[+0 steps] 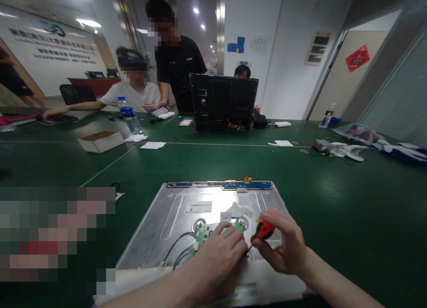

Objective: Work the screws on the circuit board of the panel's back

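Right hand pinches screwdriver, shaft toward 7 o'clock, likely for aim; left hand half-curled over green board, probably steadying it, can't tell if gripping

A circuit board lies on the panel, a box behind-left.

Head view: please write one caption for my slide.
Right hand holds a red-and-black screwdriver over a metal panel while the left hand partly covers a green circuit board.
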### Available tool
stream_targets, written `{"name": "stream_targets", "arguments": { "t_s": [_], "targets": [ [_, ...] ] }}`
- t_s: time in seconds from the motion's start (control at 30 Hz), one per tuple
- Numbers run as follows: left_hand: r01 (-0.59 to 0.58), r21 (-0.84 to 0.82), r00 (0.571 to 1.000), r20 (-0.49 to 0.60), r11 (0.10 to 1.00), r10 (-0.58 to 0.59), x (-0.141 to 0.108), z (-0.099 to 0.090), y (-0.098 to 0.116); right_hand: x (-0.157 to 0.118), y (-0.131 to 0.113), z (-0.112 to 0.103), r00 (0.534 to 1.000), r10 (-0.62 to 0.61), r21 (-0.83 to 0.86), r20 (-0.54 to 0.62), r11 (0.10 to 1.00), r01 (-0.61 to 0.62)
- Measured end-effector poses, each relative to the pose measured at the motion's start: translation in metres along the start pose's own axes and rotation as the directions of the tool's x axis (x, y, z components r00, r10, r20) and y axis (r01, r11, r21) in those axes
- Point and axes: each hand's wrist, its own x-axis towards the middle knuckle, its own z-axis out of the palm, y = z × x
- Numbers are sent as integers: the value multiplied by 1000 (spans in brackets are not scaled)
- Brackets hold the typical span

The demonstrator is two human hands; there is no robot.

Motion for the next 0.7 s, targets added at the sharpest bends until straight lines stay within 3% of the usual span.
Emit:
{"name": "stream_targets", "arguments": {
  "t_s": [0.17,0.47,0.7],
  "targets": [
    [-11,10,1000,-7,1000,11,1,-1,0,-2,0,-2,999,11,47,50,999,-14],
    [-33,-20,999,-12,999,33,-2,6,-7,0,0,3,999,-35,-1,-35,999,35],
    [-42,-24,999,-26,999,42,-1,5,-6,3,-2,-2,999,-15,36,42,999,14]
  ]
}}
